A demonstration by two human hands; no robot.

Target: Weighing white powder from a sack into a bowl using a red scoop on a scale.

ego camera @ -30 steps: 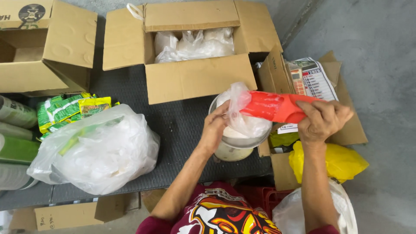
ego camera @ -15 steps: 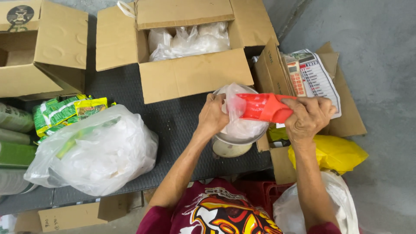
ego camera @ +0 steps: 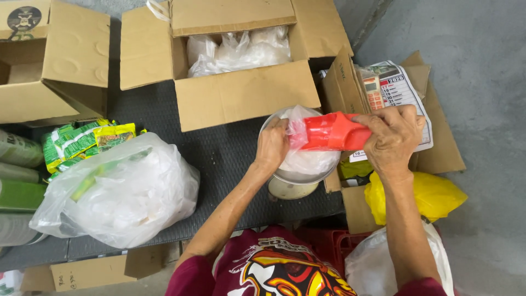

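Grey concrete is running along the right, and a dark mat (ego camera: 219, 159) is covering the work surface. Going from the left, an open cardboard box (ego camera: 49, 66) is sitting at the far corner, with green snack packets (ego camera: 82, 140) lying near it and a big clear bag of goods (ego camera: 120, 192) slumping on the mat. Farther along, a second open box (ego camera: 241, 93) is holding white bagged stuff.

At the middle, the left hand (ego camera: 272, 145) is pinching the mouth of a small clear bag (ego camera: 312, 159) that is resting in a metal scale pan (ego camera: 298, 178). Right of it, the right hand (ego camera: 392, 137) is gripping a red scoop (ego camera: 331, 131), whose tip is poking into the bag's mouth. A yellow bag (ego camera: 422, 194) is lying near the right edge.

As I see it, 2 things could go wrong: the thin film could be slipping from that pinch, so the mouth collapses and powder spills over the pan; or the scoop's edge could be snagging and tearing the bag, or tipping the pan.
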